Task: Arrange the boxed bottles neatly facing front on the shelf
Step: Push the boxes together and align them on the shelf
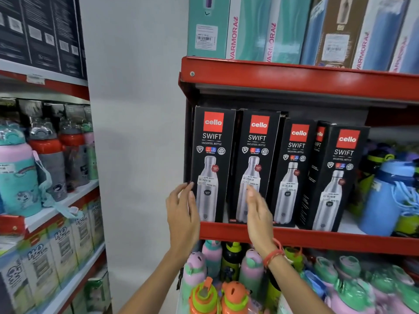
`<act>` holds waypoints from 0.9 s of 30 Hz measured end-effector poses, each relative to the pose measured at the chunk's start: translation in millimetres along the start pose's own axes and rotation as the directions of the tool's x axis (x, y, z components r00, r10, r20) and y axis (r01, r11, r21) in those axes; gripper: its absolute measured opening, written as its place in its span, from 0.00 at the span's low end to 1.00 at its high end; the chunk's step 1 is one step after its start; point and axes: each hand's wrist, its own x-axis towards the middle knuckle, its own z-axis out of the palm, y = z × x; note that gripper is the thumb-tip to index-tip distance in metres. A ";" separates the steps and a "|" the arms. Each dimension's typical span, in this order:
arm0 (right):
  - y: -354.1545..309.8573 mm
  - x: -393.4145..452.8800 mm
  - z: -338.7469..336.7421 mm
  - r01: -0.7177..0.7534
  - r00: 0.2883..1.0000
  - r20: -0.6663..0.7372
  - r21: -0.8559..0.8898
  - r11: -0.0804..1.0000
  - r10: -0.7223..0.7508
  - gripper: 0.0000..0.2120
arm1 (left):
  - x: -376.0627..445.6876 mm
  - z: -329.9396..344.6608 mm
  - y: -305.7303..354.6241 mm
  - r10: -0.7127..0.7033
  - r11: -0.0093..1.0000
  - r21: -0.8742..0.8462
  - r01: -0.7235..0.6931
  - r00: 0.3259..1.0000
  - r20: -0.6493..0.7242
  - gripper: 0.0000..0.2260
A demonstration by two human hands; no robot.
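Observation:
Several black boxed bottles with a red logo stand upright on the red shelf (317, 237). The leftmost box (212, 141) and the second box (257, 141) face front. A third box (294, 155) stands further right, then a box (317, 155) turned sideways, then the rightmost box (340, 177), slightly angled. My left hand (182, 211) is flat against the left side of the leftmost box, fingers apart. My right hand (259, 211) is stretched out in front of the second box, fingers straight, holding nothing.
Loose blue and green bottles (385, 196) crowd the shelf right of the boxes. Teal and blue boxes (249, 28) fill the shelf above. Colourful bottles (226, 279) stand below. A second rack with children's bottles (27, 168) is at the left, past a white wall.

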 end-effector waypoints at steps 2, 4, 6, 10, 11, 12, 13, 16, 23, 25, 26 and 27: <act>6.4 3.8 -14.7 -0.018 0.994 -0.106 -0.026 0.999 0.015 0.21 | -2.6 12.3 15.4 0.103 0.992 -0.083 -0.099 0.994 0.041 0.16; 11.6 9.3 -25.3 -0.072 0.994 -0.088 -0.026 0.997 0.069 0.23 | -7.8 27.1 37.6 0.059 0.986 -0.168 -0.013 0.959 0.276 0.18; 14.0 14.0 -33.0 -0.093 0.993 -0.071 -0.046 0.995 0.089 0.25 | -14.6 45.1 52.3 -0.039 0.969 -0.189 0.157 0.856 0.515 0.26; 15.9 23.9 -49.0 -0.115 0.993 -0.031 -0.059 0.992 0.113 0.26 | -18.7 68.4 57.0 -0.170 0.925 -0.171 0.339 0.771 0.613 0.33; 16.9 25.6 -52.6 -0.122 0.992 0.004 -0.058 0.991 0.122 0.26 | -17.0 70.8 57.4 -0.196 0.915 -0.165 0.368 0.763 0.616 0.32; 17.3 26.6 -55.9 -0.127 0.991 0.031 -0.055 0.990 0.129 0.27 | -15.0 73.0 58.1 -0.225 0.905 -0.155 0.396 0.755 0.616 0.32; 17.0 27.2 -58.4 -0.134 0.989 0.051 -0.050 0.990 0.137 0.28 | -13.1 75.2 58.7 -0.255 0.895 -0.143 0.422 0.749 0.611 0.32; 13.5 26.6 -59.4 -0.153 0.971 0.175 -0.051 0.987 0.160 0.29 | -10.8 80.5 60.8 -0.312 0.888 -0.104 0.447 0.753 0.579 0.32; 9.9 23.7 -69.4 -0.154 0.922 0.336 -0.138 0.978 0.193 0.30 | -13.7 72.5 57.3 -0.312 0.916 -0.037 0.398 0.770 0.556 0.31; 10.0 20.9 -76.3 -0.133 0.919 0.351 -0.156 0.979 0.180 0.30 | -16.2 67.7 56.9 -0.291 0.922 -0.052 0.384 0.775 0.562 0.31; 10.3 19.2 -78.7 -0.123 0.918 0.356 -0.156 0.980 0.172 0.30 | -18.1 66.0 57.0 -0.276 0.927 -0.057 0.370 0.779 0.563 0.31; 11.2 17.5 -80.4 -0.117 0.918 0.361 -0.151 0.982 0.165 0.30 | -20.3 65.2 57.2 -0.272 0.933 -0.047 0.358 0.783 0.560 0.31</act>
